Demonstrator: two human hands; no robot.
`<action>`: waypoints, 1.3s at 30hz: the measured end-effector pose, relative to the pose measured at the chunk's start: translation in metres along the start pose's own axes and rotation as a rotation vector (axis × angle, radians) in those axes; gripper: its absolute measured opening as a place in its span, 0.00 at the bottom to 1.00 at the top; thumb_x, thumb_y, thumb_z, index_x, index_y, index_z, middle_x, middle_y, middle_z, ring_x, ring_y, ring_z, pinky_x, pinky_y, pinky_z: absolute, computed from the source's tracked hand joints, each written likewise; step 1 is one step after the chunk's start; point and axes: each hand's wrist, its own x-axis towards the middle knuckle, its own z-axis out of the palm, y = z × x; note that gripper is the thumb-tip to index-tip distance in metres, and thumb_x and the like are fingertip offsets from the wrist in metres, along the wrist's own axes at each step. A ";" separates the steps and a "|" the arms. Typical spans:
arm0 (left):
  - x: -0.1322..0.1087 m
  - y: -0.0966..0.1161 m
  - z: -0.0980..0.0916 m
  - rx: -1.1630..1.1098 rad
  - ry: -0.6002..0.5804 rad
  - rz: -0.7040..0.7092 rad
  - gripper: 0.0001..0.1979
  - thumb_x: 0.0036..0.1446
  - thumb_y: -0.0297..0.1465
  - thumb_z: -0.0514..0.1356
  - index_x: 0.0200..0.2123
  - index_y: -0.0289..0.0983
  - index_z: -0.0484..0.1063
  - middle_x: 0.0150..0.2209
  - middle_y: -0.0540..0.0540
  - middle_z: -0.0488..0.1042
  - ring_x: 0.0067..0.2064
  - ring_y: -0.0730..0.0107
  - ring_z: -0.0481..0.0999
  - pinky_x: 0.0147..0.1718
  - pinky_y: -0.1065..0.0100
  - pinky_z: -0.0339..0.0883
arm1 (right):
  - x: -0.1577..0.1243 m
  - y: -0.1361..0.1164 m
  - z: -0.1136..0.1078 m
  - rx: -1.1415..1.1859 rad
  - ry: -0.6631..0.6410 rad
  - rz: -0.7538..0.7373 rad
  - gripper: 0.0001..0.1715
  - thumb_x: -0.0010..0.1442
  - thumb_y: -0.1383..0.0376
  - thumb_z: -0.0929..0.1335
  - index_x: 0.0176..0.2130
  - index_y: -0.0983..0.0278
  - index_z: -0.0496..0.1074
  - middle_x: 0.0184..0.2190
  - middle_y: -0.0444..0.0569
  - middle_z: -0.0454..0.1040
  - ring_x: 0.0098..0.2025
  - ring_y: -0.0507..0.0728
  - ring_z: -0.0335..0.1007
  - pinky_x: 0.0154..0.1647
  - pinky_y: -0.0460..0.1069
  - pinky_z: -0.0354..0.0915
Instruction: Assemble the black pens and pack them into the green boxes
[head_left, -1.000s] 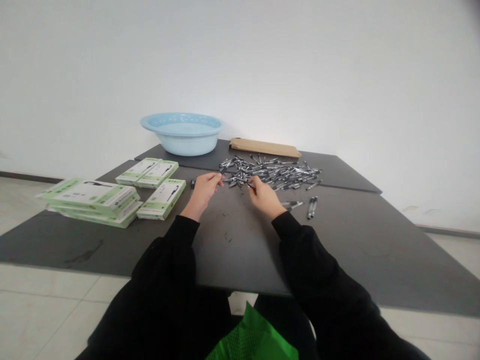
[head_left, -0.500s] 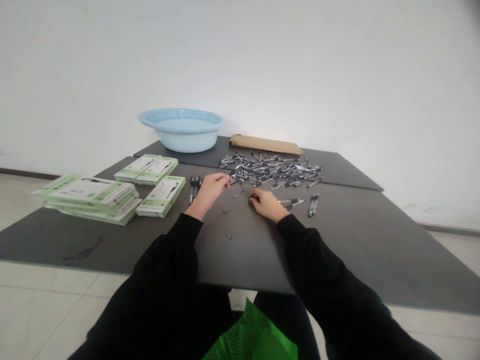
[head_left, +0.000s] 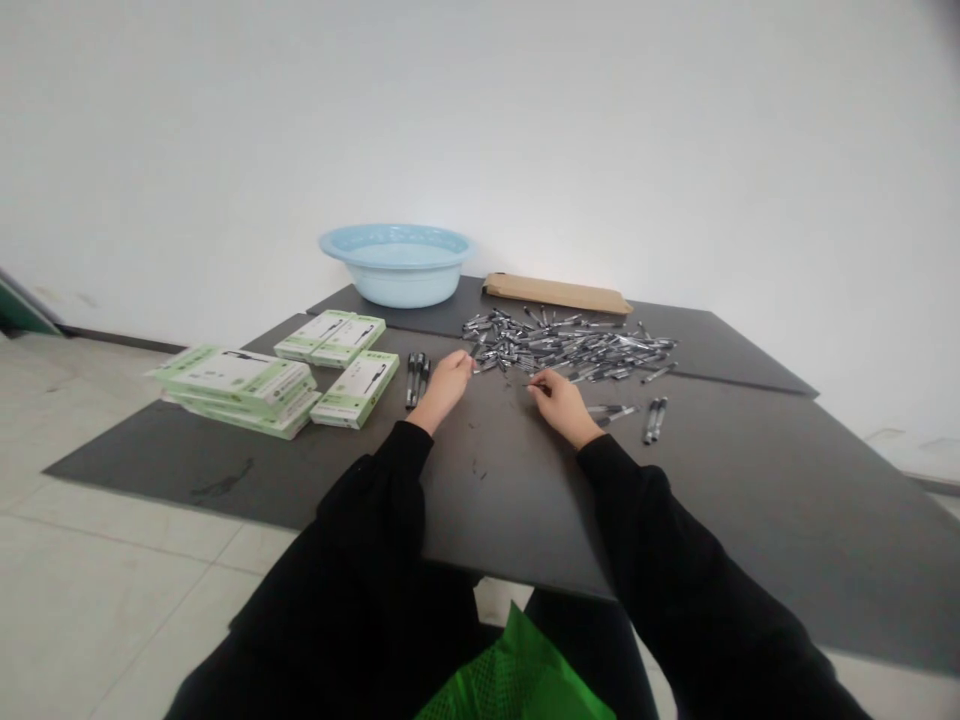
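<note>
Grey desk (head_left: 510,510), heaped pens (head_left: 577,345): the left hand (head_left: 448,385) holds a dark pen (head_left: 478,347), the right hand (head_left: 564,405) pinches something thin (too small to tell).

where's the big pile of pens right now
In the head view, the pile of pens lies mostly right of centre on the dark table, between the right hand and the flat brown cardboard behind it.

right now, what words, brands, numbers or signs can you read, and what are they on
No text can be read.
Stacked flat green-and-white boxes: printed marks, too blurred.
Single flat green-and-white box: print too small.
Pair of flat green-and-white boxes: print too small.
Piled clear-and-black slim pens: no lettering can be made out.
</note>
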 end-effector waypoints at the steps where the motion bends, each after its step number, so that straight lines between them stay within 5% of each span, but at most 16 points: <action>1: -0.001 -0.001 0.002 0.008 -0.059 0.013 0.12 0.56 0.38 0.54 0.28 0.36 0.69 0.20 0.54 0.59 0.22 0.74 0.56 0.23 0.72 0.47 | 0.003 0.002 -0.002 0.105 0.036 0.027 0.09 0.56 0.62 0.67 0.36 0.64 0.74 0.29 0.49 0.76 0.32 0.57 0.72 0.37 0.51 0.65; 6: -0.001 -0.004 0.007 0.085 -0.453 0.129 0.19 0.56 0.44 0.54 0.34 0.33 0.73 0.19 0.56 0.56 0.21 0.77 0.53 0.22 0.73 0.46 | 0.014 0.009 -0.020 0.580 0.051 0.119 0.23 0.52 0.49 0.70 0.35 0.66 0.74 0.23 0.43 0.70 0.25 0.52 0.64 0.29 0.48 0.62; 11: 0.003 -0.009 0.007 0.111 -0.578 0.171 0.23 0.57 0.46 0.55 0.38 0.31 0.74 0.20 0.55 0.59 0.21 0.77 0.55 0.22 0.73 0.47 | 0.013 0.001 -0.026 0.645 -0.013 0.094 0.24 0.51 0.46 0.70 0.35 0.65 0.74 0.22 0.42 0.69 0.24 0.50 0.63 0.28 0.47 0.61; 39: -0.009 0.001 0.017 0.224 -0.499 0.237 0.25 0.56 0.47 0.54 0.37 0.30 0.77 0.20 0.54 0.60 0.23 0.75 0.56 0.24 0.71 0.51 | 0.007 -0.014 -0.013 0.608 -0.125 0.020 0.22 0.52 0.48 0.71 0.30 0.63 0.69 0.19 0.41 0.69 0.21 0.50 0.64 0.26 0.47 0.63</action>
